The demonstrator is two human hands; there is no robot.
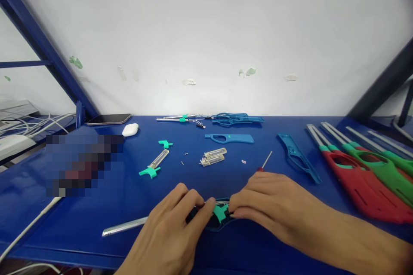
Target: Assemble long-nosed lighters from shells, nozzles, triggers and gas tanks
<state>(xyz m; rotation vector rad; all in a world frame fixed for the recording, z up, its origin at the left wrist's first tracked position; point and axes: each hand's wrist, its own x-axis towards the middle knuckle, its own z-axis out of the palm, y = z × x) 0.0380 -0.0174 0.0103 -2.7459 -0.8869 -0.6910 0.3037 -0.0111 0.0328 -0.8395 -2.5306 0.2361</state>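
Note:
Between my hands is an opened blue lighter handle (217, 226) with a long metal tube (125, 226) sticking out to the left. A green trigger (220, 213) sits inside it, with pale wires along the upper edge. My left hand (176, 223) is closed around the handle's front end, thumb and fingers pressed together beside the trigger. At the other side, my right hand (267, 202) pinches at a dark part near the trigger; the fingertips hide most of it. Just beyond the right hand lies a red-handled screwdriver (266, 161), its handle partly covered.
Farther back lie clear fuel tanks (214, 157), loose green triggers (150, 172), blue handle shells (229, 138) and metal tubes with wires (172, 120). Assembled red lighters (364, 180) and green lighters (383, 167) lie right. A phone (109, 119) and white case (130, 129) are left.

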